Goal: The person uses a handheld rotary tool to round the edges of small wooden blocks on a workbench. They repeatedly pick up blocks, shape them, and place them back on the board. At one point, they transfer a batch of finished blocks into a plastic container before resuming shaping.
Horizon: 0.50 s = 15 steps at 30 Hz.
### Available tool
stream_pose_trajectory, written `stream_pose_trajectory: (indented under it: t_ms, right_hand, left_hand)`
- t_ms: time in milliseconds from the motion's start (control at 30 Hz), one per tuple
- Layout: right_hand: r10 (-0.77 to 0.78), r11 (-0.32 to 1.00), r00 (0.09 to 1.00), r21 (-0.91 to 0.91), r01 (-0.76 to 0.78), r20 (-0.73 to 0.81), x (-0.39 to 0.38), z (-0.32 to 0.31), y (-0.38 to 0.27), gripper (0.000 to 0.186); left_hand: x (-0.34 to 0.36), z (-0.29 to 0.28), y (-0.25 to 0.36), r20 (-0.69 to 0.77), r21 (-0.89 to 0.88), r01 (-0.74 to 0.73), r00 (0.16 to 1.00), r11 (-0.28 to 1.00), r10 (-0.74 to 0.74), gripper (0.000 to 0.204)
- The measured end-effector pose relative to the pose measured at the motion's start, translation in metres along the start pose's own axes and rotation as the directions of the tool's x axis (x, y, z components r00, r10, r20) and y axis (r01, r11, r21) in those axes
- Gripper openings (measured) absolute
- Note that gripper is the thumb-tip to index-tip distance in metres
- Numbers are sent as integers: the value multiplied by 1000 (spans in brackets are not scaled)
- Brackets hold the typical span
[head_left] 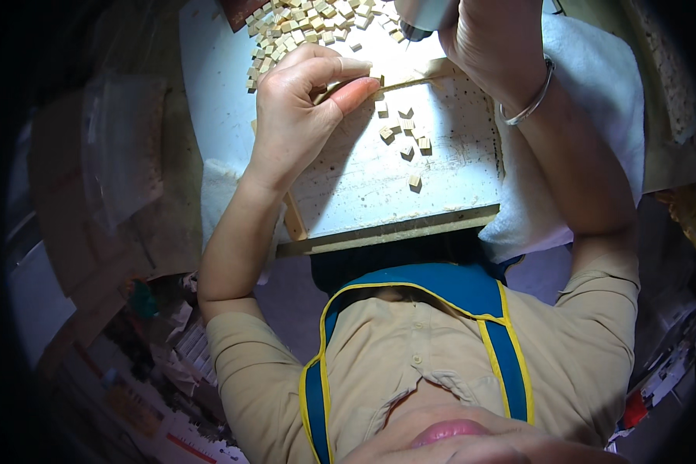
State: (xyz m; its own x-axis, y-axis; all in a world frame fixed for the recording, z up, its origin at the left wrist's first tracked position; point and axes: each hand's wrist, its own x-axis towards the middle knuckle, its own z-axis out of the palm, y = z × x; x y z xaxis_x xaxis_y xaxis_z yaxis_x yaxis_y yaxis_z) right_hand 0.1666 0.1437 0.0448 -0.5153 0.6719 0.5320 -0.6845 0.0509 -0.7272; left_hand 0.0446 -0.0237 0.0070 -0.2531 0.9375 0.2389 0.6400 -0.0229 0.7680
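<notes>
My left hand (298, 104) lies over the left part of the white board, thumb and forefinger closed on a small wooden cube (377, 80) at the near side of a thin wooden strip (414, 82). At the top right my right hand (491, 50) wraps round a grey, rounded tool (429, 11) with a dark nose. The tool is cut off by the upper edge, so its full kind does not show. Its nose hangs above the board, beyond the left fingertips. Several loose cubes (407, 124) lie on the board nearer to me.
A large heap of wooden cubes (309, 27) covers the far left of the work surface. White towels (588, 100) lie along the right side, with another (220, 189) at the left. A wooden edge (394, 232) borders the board's front. A clear plastic container (124, 147) stands left.
</notes>
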Motion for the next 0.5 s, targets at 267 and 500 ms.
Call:
stream_pose_trajectory:
  t_ms: [267, 500]
  right_hand:
    - [44, 998, 998, -56, -42, 45, -11, 2, 4, 28]
    - [69, 997, 997, -18, -69, 26, -14, 1, 6, 31]
  left_hand:
    - [4, -3, 1, 70, -62, 0, 998, 998, 4, 25]
    - [5, -2, -6, 109, -81, -27, 993, 996, 36, 26]
